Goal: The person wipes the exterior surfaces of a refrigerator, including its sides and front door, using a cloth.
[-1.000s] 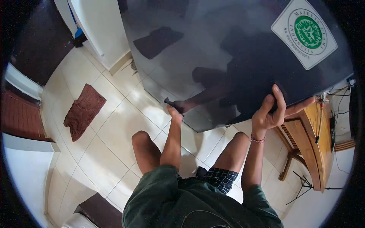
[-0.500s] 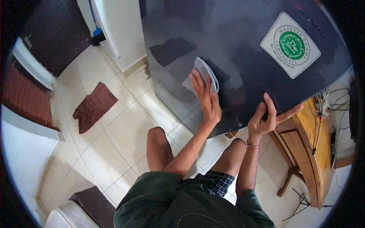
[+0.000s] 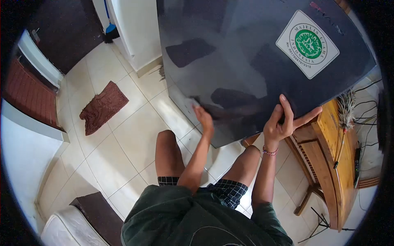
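Note:
A large dark glossy panel (image 3: 242,49) stands before me, with a white diamond-shaped sticker (image 3: 308,44) bearing a green emblem. Near the panel's lower left edge, my left hand (image 3: 204,119) is closed on a light grey cloth (image 3: 190,102), both smeared by motion. The cloth is pressed close to the glossy surface, but exact contact is hard to make out. At the lower right edge, my right hand (image 3: 281,125) rests against the panel with fingers spread, one stretched along the edge. It holds no cloth.
A brown mat (image 3: 104,107) lies on the tiled floor (image 3: 131,135) to the left. On the right stands a wooden piece of furniture (image 3: 328,164) with a feather duster (image 3: 346,110) on it. Dark and white cushioned furniture (image 3: 96,215) sits at the lower left.
My left hand has moved down and left across the panel with the cloth, toward its lower left edge. My right hand stays at the panel's edge. The view has shifted slightly.

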`<state>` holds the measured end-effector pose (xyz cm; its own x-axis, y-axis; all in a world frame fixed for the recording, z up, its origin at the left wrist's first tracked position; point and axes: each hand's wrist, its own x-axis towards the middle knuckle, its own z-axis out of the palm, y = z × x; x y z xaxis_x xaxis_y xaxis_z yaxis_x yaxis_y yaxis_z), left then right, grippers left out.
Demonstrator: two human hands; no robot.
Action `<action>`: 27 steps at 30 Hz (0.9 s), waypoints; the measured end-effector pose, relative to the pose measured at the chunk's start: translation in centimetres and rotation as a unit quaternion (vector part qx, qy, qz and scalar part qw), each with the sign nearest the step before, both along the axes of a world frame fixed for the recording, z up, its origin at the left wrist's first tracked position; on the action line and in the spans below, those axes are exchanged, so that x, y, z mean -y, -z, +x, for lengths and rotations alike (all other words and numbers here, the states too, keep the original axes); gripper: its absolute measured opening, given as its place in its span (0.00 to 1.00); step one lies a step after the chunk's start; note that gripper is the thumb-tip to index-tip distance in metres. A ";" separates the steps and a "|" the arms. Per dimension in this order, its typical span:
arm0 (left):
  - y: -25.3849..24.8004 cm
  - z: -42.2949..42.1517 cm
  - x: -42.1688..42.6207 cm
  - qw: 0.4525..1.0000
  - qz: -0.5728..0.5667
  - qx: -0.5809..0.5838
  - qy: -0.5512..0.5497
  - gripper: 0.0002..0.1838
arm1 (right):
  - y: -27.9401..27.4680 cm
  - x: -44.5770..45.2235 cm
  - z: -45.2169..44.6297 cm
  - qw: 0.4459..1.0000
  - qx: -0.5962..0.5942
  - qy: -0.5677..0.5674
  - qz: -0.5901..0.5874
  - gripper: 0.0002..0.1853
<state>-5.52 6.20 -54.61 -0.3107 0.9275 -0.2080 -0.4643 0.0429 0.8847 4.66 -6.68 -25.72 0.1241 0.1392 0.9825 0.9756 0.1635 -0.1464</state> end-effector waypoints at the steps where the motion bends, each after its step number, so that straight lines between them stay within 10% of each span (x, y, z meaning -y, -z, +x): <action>1: -4.6 0.4 1.2 0.995 0.061 -0.075 -0.022 0.33 | 0.0 0.0 0.0 1.000 0.001 -0.001 0.000 0.14; 6: -18.9 1.4 7.7 0.932 0.296 -0.204 0.035 0.34 | 0.0 0.1 0.1 1.000 0.008 -0.008 -0.011 0.15; 9: -18.0 1.4 7.9 0.873 0.392 -0.289 0.014 0.29 | -0.3 0.3 -0.2 1.000 0.021 -0.005 -0.015 0.13; 17: -4.1 -1.6 7.4 0.961 0.198 -0.172 0.090 0.30 | -0.2 0.3 0.0 1.000 0.007 -0.019 -0.013 0.15; 27: -8.5 -2.0 6.4 0.950 0.220 -0.204 0.089 0.31 | -0.2 0.5 0.1 0.999 0.012 -0.020 -0.022 0.16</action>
<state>-7.55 -0.17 -46.08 -0.1126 0.9419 0.3164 -0.0986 -0.3275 0.9397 4.80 -7.14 -25.47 0.0943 0.1869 0.9778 0.9715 0.1973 -0.1314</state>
